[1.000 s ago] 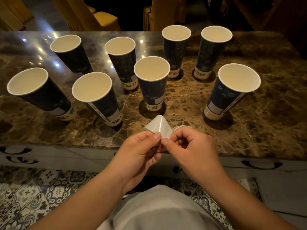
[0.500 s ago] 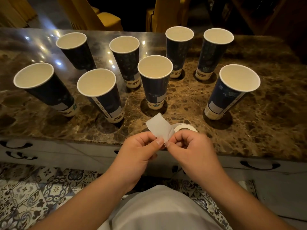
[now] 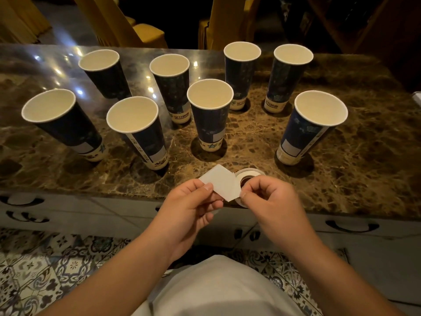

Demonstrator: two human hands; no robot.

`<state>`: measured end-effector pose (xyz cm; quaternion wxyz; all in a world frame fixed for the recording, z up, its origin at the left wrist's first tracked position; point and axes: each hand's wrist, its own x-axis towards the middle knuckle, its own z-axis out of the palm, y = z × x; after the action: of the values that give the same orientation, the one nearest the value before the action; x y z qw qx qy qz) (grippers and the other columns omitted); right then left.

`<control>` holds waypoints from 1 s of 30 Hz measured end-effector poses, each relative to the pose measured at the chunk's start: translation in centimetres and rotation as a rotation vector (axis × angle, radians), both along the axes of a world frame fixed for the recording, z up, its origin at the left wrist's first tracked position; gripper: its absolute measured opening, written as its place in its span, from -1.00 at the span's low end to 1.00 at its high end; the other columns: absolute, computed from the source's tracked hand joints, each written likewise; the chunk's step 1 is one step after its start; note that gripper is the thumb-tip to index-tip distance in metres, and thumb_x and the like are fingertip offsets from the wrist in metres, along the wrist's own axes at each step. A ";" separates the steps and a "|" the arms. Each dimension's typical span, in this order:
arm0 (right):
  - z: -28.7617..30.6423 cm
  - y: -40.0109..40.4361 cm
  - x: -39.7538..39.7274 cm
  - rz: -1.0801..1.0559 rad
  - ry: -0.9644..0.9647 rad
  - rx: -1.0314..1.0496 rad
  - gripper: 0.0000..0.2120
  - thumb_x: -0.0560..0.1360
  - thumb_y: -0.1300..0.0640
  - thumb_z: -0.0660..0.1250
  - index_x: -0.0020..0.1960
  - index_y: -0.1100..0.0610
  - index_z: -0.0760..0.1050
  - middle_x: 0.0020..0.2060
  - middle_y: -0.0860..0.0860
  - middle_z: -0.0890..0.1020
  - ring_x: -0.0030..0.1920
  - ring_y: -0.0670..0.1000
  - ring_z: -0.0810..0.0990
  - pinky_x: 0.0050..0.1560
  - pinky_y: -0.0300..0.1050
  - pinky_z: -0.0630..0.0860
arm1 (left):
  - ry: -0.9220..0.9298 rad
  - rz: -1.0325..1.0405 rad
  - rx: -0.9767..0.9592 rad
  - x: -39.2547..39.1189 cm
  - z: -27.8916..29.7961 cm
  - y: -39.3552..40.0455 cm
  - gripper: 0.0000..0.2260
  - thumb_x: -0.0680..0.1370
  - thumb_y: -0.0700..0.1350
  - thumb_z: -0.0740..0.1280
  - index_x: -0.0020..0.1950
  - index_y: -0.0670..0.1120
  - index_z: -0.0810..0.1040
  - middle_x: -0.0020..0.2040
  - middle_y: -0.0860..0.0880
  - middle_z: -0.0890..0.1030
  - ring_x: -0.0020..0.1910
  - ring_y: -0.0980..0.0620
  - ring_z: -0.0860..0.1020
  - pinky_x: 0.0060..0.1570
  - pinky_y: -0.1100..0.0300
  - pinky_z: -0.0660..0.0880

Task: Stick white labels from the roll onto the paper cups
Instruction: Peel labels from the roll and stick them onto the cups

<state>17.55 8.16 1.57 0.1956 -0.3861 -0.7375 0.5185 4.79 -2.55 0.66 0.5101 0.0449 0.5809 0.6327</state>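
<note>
A flat white rectangular paper label (image 3: 222, 184) spans the two hands over the near edge of the brown marble counter (image 3: 364, 156). The left hand (image 3: 191, 206) pinches its left end; the right hand (image 3: 268, 199) pinches its right corner beside the white label roll (image 3: 247, 175). Eight dark-blue paper cups (image 3: 210, 110) stand empty beyond, the middle one nearest.

Eight upright cups (image 3: 210, 115); white label (image 3: 222, 184) beside roll (image 3: 247, 176)

Both forearms are left bare, with no sleeves reaching them. The left hand (image 3: 189, 208) and right hand (image 3: 271, 201) are ungloved. A pale grey garment (image 3: 218, 290) is worn below.
</note>
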 end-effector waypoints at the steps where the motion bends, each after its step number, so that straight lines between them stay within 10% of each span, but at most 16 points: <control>1: 0.1 0.1 0.1 -0.005 0.009 -0.024 -0.84 0.45 0.23 0.38 -0.29 0.08 0.60 -0.35 0.02 0.62 -0.36 -0.10 0.53 -0.34 -0.24 0.50 | -0.016 0.010 -0.003 0.0 -0.1 0.1 -0.91 0.59 -0.15 0.28 -0.04 -0.14 0.53 -0.24 -0.12 0.60 -0.29 0.08 0.59 -0.26 0.22 0.45; 7: 0.7 1.3 0.2 -0.100 0.160 -0.298 -0.83 0.48 0.30 0.32 -0.26 0.15 0.59 -0.27 0.09 0.68 -0.17 0.09 0.66 -0.23 -0.09 0.57 | -0.140 0.123 0.001 -0.7 -0.3 0.4 -0.85 0.61 -0.12 0.25 -0.14 -0.11 0.51 -0.31 -0.09 0.57 -0.34 0.07 0.62 -0.42 0.30 0.47; 15: 1.5 1.9 0.8 -0.137 0.230 -0.286 -0.76 0.51 0.29 0.31 -0.29 0.09 0.60 -0.27 0.08 0.70 -0.17 0.03 0.68 -0.22 -0.09 0.55 | -0.117 0.242 -0.095 -1.3 -0.3 -0.6 -0.67 0.53 -0.10 0.38 0.24 -0.19 0.47 0.00 -0.20 0.63 -0.22 0.04 0.61 -0.32 0.26 0.58; 17: 1.8 1.8 0.8 -0.123 0.250 -0.340 -0.73 0.51 0.29 0.30 -0.32 0.07 0.60 -0.29 0.10 0.69 -0.22 0.05 0.65 -0.27 -0.13 0.52 | 0.099 0.229 -0.213 -0.9 -0.5 -1.2 -0.61 0.50 -0.09 0.42 0.26 -0.11 0.38 0.00 -0.14 0.57 -0.19 0.01 0.57 -0.29 0.18 0.54; 19: 2.1 1.7 0.7 -0.108 0.266 -0.426 -0.70 0.52 0.28 0.28 -0.35 0.08 0.59 -0.39 0.09 0.63 -0.37 0.01 0.54 -0.36 -0.21 0.46 | 0.699 0.224 -0.277 -0.4 -0.2 -1.8 -0.64 0.45 -0.08 0.45 0.15 0.00 0.37 -0.11 -0.04 0.48 -0.22 0.06 0.48 -0.26 0.20 0.45; 22: 2.5 1.5 0.5 -0.079 0.286 -0.548 -0.67 0.52 0.25 0.28 -0.39 0.06 0.57 -0.52 0.00 0.47 -0.50 -0.09 0.35 -0.45 -0.21 0.33 | 1.475 0.031 0.039 0.0 1.1 -1.9 -0.77 0.42 -0.05 0.43 -0.07 0.04 0.40 -0.17 0.09 0.41 -0.21 0.21 0.40 -0.22 0.40 0.38; 30: 3.1 0.2 -0.1 0.045 0.292 -0.572 -0.67 0.50 0.24 0.29 -0.41 0.05 0.55 -0.53 -0.03 0.41 -0.50 -0.11 0.32 -0.47 -0.22 0.28 | 1.764 -0.181 0.110 0.4 2.0 0.4 -0.81 0.46 0.00 0.44 -0.06 -0.11 0.58 -0.15 -0.03 0.54 -0.26 0.05 0.49 -0.43 0.12 0.48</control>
<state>17.47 8.34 4.71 0.1712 -0.3304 -0.5343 0.7590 5.15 -2.16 2.62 -0.0777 0.5861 0.7256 0.3520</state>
